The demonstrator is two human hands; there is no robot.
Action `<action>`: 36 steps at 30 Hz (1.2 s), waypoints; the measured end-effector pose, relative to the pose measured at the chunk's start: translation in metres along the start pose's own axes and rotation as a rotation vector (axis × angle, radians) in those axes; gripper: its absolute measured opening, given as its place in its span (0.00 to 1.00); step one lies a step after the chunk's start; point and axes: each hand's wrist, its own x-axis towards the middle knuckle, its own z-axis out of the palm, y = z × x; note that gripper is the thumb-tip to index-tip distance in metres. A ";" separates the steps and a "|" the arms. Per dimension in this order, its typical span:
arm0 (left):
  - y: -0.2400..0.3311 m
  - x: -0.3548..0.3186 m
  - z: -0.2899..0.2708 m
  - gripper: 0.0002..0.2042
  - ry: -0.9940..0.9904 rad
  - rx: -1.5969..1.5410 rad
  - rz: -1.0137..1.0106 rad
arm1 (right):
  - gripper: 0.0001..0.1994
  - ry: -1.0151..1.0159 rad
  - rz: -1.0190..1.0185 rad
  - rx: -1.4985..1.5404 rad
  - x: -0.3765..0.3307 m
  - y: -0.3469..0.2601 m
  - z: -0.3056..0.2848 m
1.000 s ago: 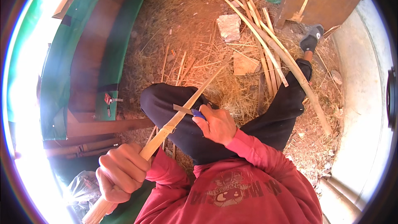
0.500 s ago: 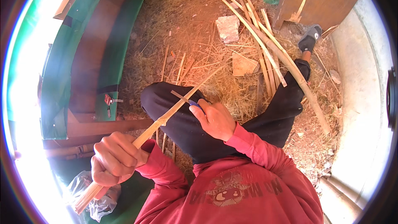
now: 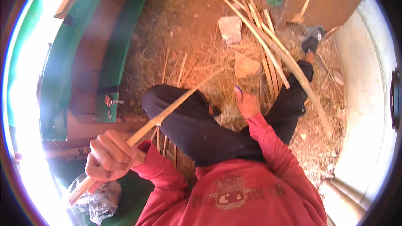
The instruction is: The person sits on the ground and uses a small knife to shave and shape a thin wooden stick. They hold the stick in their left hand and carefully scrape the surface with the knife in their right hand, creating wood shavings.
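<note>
My left hand [image 3: 109, 155] is closed around a long bamboo strip [image 3: 178, 102] near its lower end. The strip slants up and away across my bent left leg [image 3: 167, 121], with a knot partway along it. Off to the right of the strip and apart from it, my right hand [image 3: 248, 105] is closed on a knife, whose blue handle [image 3: 239, 89] shows above the fingers. The blade is blurred and barely visible against the straw.
Several bamboo strips and poles [image 3: 268, 37] lie across the ground ahead to the right, reaching over my right leg. Nearby are a pale stone block [image 3: 230, 29] and a flat tan piece [image 3: 246, 65]. A plastic bag [image 3: 102, 199] sits at lower left. Green-covered boards [image 3: 121, 50] stand on the left.
My right hand with the knife has moved right and away, off the bamboo strip. My left hand and the strip have shifted slightly left and away from me.
</note>
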 end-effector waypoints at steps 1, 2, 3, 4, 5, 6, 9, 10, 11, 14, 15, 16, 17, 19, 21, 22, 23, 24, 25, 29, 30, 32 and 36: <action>0.005 -0.007 0.003 0.25 0.032 0.001 -0.018 | 0.22 -0.146 -0.039 0.044 -0.008 -0.018 -0.011; 0.007 -0.010 0.003 0.25 0.049 0.008 0.001 | 0.22 -0.267 -0.100 0.091 0.001 -0.046 -0.022; 0.002 -0.009 0.003 0.24 0.039 0.010 0.005 | 0.22 -0.229 -0.159 0.181 0.002 -0.065 -0.024; 0.001 -0.007 0.006 0.24 0.034 0.011 -0.002 | 0.21 -0.198 -0.209 0.275 -0.005 -0.082 -0.025; 0.002 -0.008 0.010 0.24 0.037 0.019 -0.020 | 0.21 -0.222 -0.183 0.347 -0.009 -0.099 -0.031; 0.000 -0.009 0.013 0.23 0.061 0.014 -0.050 | 0.21 -0.245 -0.202 0.365 -0.011 -0.112 -0.036; -0.001 -0.011 0.014 0.23 0.067 -0.011 -0.045 | 0.20 -0.293 -0.204 0.404 -0.013 -0.123 -0.032; 0.000 -0.012 0.013 0.23 0.045 -0.010 -0.037 | 0.20 -0.308 -0.198 0.409 -0.012 -0.122 -0.030; 0.003 -0.012 0.011 0.22 0.023 -0.009 -0.029 | 0.20 -0.254 -0.236 0.389 -0.012 -0.121 -0.028; 0.001 -0.011 0.011 0.22 0.035 0.009 0.001 | 0.22 -0.139 -0.266 0.235 -0.008 -0.113 -0.017; 0.001 -0.012 0.011 0.21 0.054 0.018 0.012 | 0.23 -0.130 -0.218 0.121 0.001 -0.102 -0.010; 0.006 -0.011 0.013 0.21 0.076 0.040 0.007 | 0.24 -0.198 -0.023 0.119 0.013 -0.060 0.007; 0.004 -0.011 0.010 0.21 0.092 0.036 0.006 | 0.25 -0.241 0.186 0.107 0.022 -0.001 0.019; 0.000 -0.009 0.001 0.21 0.064 0.026 0.048 | 0.27 -0.238 0.385 -0.193 0.016 0.056 0.030; 0.003 -0.016 0.004 0.21 0.074 0.000 0.074 | 0.27 -0.235 0.185 -0.009 0.019 0.016 0.014; 0.004 -0.016 0.003 0.21 0.080 -0.010 0.084 | 0.27 -0.231 0.104 0.082 0.013 -0.015 0.000; 0.003 -0.017 0.001 0.21 0.081 0.007 0.088 | 0.26 -0.252 0.010 0.214 0.009 -0.039 -0.008; 0.003 -0.017 0.000 0.21 0.085 0.021 0.087 | 0.26 -0.273 -0.078 0.345 0.001 -0.062 -0.016; 0.003 -0.017 0.000 0.21 0.096 0.027 0.082 | 0.24 -0.319 -0.111 0.377 -0.003 -0.085 -0.027; 0.004 -0.016 0.000 0.20 0.104 0.046 0.058 | 0.19 -0.399 -0.176 0.453 -0.007 -0.113 -0.021; 0.006 -0.016 0.000 0.20 0.098 0.036 0.058 | 0.18 -0.387 -0.201 0.456 -0.007 -0.114 -0.019; 0.006 -0.016 -0.001 0.19 0.092 0.014 0.064 | 0.18 -0.282 -0.250 0.352 -0.007 -0.111 -0.014; 0.009 -0.017 -0.003 0.18 0.121 0.011 0.053 | 0.19 -0.107 -0.075 0.001 0.008 -0.022 0.044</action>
